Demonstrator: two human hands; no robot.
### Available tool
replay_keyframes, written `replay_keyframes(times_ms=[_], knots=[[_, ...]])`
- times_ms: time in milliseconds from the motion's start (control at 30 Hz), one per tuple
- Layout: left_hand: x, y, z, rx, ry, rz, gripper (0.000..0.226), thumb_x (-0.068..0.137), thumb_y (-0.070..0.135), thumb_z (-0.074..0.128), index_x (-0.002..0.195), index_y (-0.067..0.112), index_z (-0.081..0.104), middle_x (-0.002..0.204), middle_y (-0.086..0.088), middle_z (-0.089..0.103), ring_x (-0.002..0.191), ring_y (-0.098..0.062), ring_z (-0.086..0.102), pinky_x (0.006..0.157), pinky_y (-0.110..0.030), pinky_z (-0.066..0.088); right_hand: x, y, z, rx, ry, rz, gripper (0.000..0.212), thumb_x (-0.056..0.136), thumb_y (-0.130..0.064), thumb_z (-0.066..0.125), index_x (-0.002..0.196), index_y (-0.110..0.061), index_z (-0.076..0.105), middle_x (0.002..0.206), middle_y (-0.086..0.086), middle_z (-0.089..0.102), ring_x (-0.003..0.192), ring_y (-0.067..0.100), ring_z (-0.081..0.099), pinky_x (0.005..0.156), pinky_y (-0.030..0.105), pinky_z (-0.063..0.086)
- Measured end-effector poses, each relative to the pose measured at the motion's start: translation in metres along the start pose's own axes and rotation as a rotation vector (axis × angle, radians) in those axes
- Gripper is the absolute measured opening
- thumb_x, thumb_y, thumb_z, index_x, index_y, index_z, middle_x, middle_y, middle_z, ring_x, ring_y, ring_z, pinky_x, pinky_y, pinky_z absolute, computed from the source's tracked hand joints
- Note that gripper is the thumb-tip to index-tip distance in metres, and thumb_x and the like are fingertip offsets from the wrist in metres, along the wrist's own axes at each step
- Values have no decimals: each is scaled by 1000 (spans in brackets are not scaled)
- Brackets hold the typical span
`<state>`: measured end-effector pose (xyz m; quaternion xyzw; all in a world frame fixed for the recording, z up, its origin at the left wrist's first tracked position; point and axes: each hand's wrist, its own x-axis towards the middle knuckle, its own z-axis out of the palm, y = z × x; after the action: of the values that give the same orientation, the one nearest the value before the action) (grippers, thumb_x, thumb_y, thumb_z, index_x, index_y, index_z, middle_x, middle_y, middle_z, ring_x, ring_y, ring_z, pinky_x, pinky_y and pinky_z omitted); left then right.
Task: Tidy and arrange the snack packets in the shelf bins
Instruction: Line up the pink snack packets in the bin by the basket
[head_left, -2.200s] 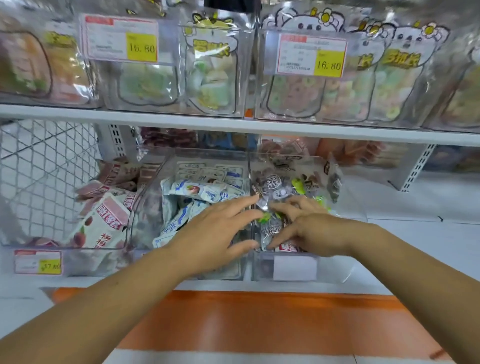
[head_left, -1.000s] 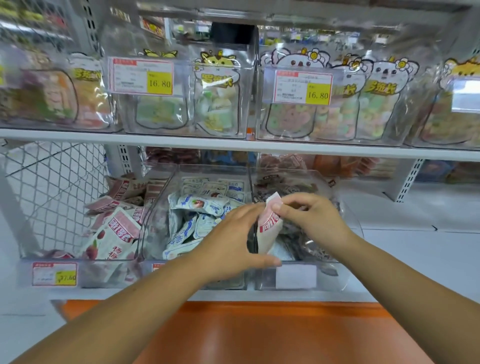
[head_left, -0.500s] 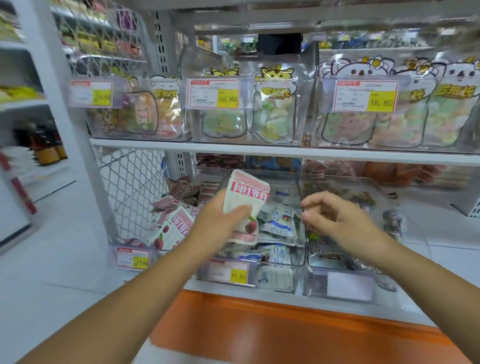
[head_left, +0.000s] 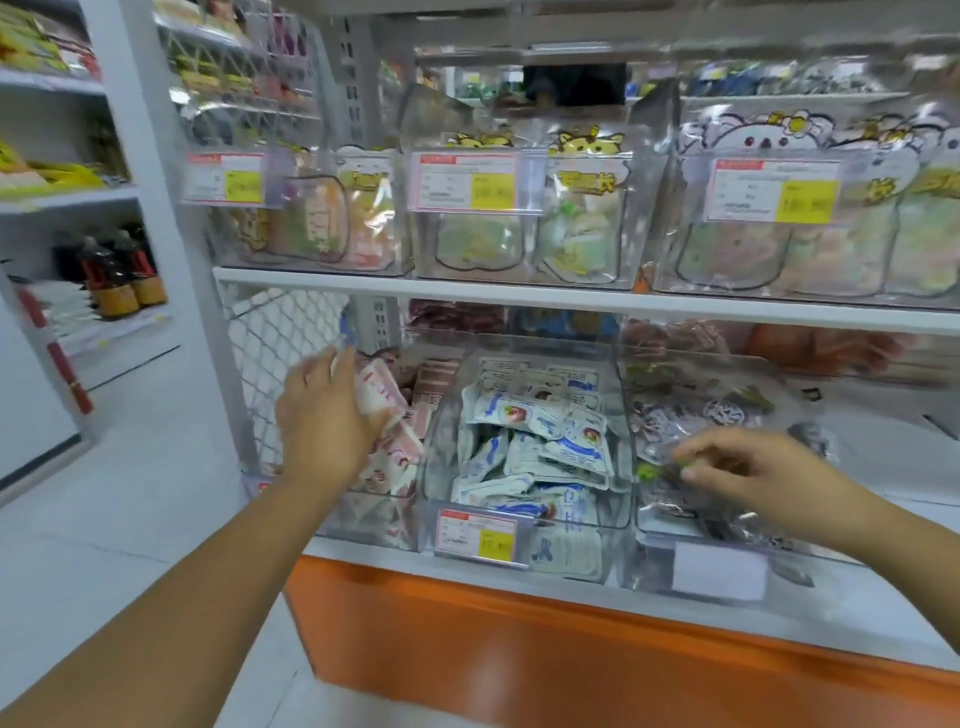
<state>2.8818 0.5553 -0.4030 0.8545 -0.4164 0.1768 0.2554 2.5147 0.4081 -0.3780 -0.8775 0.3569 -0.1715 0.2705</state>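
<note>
Red-and-white snack packet (head_left: 382, 397), gripped in the left hand (head_left: 324, 421), hangs over the left bin (head_left: 358, 517) of matching packets, likely being sorted home, while the right hand (head_left: 753, 470) curls among dark sweets (head_left: 675, 415) in the right bin (head_left: 649, 566), its grip unclear.

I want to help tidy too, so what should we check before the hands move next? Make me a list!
1. Red-and-white packet is over the left bin, which holds matching packets: ok.
2. Left hand grips that packet firmly: cannot tell, blurred.
3. Middle bin shows only blue-and-white packets: ok.
4. Right hand holds something in the right bin: cannot tell.
5. Right bin is free of stray packets: cannot tell, too blurred.
</note>
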Motion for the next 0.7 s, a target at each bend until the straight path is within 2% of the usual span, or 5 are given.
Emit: replay_keyframes(times_ms=[100,200,300,467,700], knots=[[-4,43,-7,-171,61,264,58,86,33,69,137,14,50,138,-8,52,128,-28,41,108,-41,32,1,7,-4,-32,-88,6,13,89,-25,66,92,-37,71,87,-21,71,80,-3,64,70,11,48],[-29,98,-5,-317,-177,533,49,93,40,57,139,25,48,144,6,47,132,-14,39,108,-26,25,5,11,1,-147,-210,-35,14,91,-27,64,98,-37,71,94,-29,66,88,-14,59,75,5,43],[-56,140,11,-305,-448,756,60,95,52,45,149,34,27,157,17,19,143,-2,17,114,-22,14,13,16,11,-306,-340,-106,20,92,-24,63,108,-31,72,94,-33,60,85,-23,52,77,1,37],[-58,158,41,-240,-524,866,65,97,56,38,152,40,8,158,25,-9,145,1,-1,117,-28,10,31,29,21,-429,-430,-174,33,92,-24,63,121,-37,65,150,-13,37,133,4,33,112,32,31],[-55,152,51,-256,-440,903,62,91,64,36,147,45,19,157,27,-2,143,2,7,110,-18,2,49,35,31,-650,-394,-195,49,83,-22,67,124,-38,45,136,-13,36,122,15,38,95,32,39]])
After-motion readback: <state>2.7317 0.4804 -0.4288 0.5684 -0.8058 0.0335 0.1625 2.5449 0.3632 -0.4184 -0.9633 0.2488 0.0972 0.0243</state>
